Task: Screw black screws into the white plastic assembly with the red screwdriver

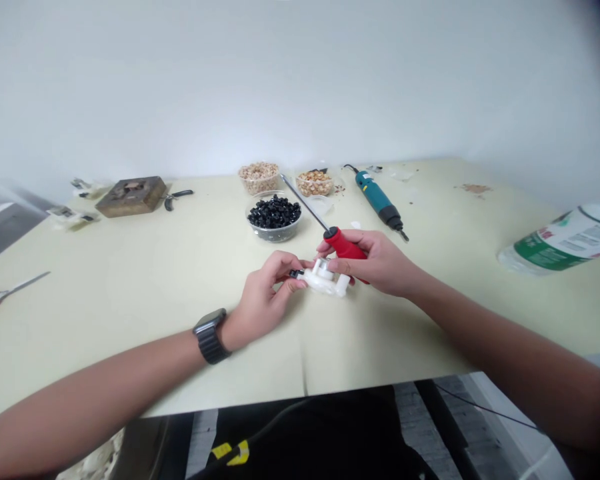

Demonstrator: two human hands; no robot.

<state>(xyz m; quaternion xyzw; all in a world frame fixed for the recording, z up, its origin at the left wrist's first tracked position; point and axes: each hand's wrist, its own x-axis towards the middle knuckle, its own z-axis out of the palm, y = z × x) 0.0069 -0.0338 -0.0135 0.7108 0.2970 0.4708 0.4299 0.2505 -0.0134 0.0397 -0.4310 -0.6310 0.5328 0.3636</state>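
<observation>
A white moulded plastic part is held between both hands above the table. At its left end, the thumb and fingers of my left hand pinch around a small black piece and the edge of the white part. My right hand is wrapped around the red handle of a screwdriver, whose metal shaft points up and away to the left. The right thumb and fingertips also steady the white part. Some fingertips are hidden behind it.
Beyond my hands stand tubs of black pieces, brass-coloured bits and beige bits. A teal electric screwdriver lies behind my right hand. A white-green container is far right; a brown block, cutters and red-handled tool are left.
</observation>
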